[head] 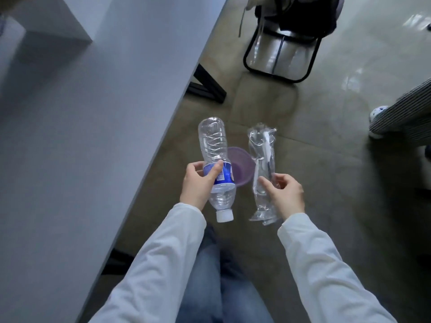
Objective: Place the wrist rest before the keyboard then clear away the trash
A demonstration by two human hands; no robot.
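Note:
My left hand point(198, 183) grips an empty clear plastic bottle point(213, 143) around its blue label, cap end pointing toward me. My right hand point(285, 192) pinches a crumpled clear plastic wrapper point(261, 148) with something white and dark inside. Both are held over the floor, just right of the desk edge. Below and between them sits a small purple bin point(242, 169), partly hidden behind the bottle. No keyboard or wrist rest is in view.
The white desk point(93, 136) fills the left side, with a raised white box point(53, 15) at its far end. A black-framed chair point(284, 43) stands ahead on the tiled floor. Another person's striped trouser leg and shoe point(382, 117) are at right.

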